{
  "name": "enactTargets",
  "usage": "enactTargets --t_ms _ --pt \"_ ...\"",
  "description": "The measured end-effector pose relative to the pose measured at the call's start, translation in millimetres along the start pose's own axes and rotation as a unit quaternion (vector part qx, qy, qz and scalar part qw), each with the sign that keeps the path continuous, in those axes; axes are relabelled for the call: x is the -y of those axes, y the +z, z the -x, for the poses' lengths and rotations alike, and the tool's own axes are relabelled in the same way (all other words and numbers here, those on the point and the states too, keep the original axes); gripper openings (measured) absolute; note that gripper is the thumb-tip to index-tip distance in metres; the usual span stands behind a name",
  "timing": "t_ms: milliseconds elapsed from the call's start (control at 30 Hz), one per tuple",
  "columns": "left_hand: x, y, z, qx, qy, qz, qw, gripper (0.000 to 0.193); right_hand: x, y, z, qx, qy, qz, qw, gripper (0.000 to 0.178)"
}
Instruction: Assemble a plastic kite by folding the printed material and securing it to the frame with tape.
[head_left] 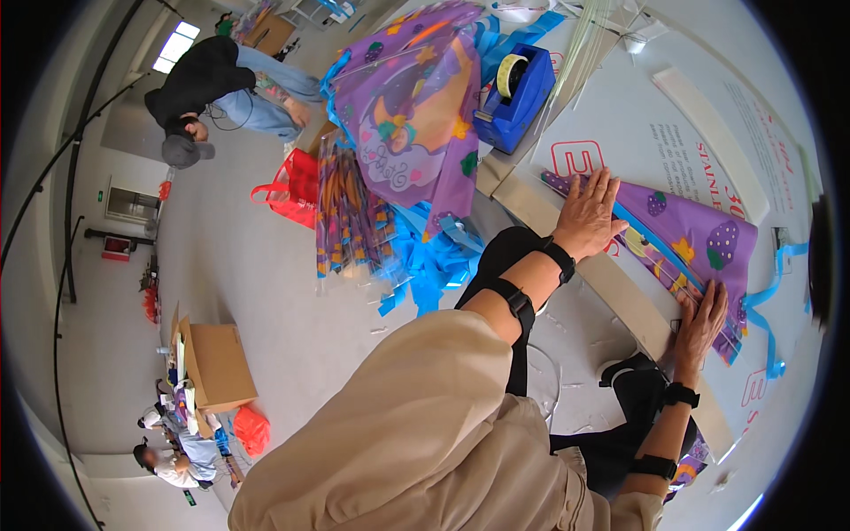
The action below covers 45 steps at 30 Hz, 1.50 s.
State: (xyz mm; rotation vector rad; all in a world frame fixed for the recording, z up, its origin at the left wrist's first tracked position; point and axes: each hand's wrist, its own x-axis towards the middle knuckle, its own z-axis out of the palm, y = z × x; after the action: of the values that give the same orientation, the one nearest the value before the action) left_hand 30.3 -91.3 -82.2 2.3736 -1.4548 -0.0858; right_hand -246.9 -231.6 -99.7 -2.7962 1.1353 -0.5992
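Observation:
A folded purple kite (730, 237) printed with strawberries and yellow stars lies on a pale printed board (655, 133). My left hand (589, 217) rests flat on its narrow end, fingers stretched out. Toward the wide end, my right hand (702, 329) presses on the folded layers beside a blue edging strip, with its fingers extended. Neither hand grips anything. A light blue ribbon (759, 301) trails from the kite's wide end over the board.
Left of the board are a blue tape dispenser (516, 102), spread purple kites (398, 106), bagged kites (341, 208), blue ribbons (434, 257) and a red bag (292, 190). Thin pale rods (589, 44) lie beyond. A co-worker (221, 88) bends over nearby; a cardboard box (220, 365) stands farther off.

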Motion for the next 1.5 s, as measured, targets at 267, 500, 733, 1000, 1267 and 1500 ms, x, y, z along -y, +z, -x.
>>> enactTargets --t_ms 267,500,733,1000,1267,1500 --pt "-13.8 -11.7 -27.8 0.015 -0.173 -0.059 0.983 0.088 12.9 -8.7 2.1 -0.034 -0.003 -0.010 0.999 0.066" --pt "-159.0 0.9 -109.8 0.074 0.259 0.220 0.937 0.040 0.9 -13.4 -1.5 -0.057 0.068 -0.092 0.992 0.059" --pt "-316.4 70.7 -132.9 0.221 0.173 0.031 0.959 0.064 -0.6 -20.7 2.1 -0.035 0.064 -0.134 0.988 0.041" --pt "-349.1 109.4 -130.7 0.178 0.148 -0.003 0.973 0.028 -16.2 -21.1 9.7 -0.168 0.071 -0.301 0.936 0.023" --pt "-355.4 110.0 -156.9 0.254 -0.029 0.395 0.882 0.022 -46.5 -20.1 0.6 -0.186 0.143 -0.478 0.846 0.043" --pt "-315.2 81.7 -145.3 0.209 -0.045 0.550 0.807 0.036 -65.2 -24.3 -15.1 -0.124 0.316 -0.766 0.546 0.066"
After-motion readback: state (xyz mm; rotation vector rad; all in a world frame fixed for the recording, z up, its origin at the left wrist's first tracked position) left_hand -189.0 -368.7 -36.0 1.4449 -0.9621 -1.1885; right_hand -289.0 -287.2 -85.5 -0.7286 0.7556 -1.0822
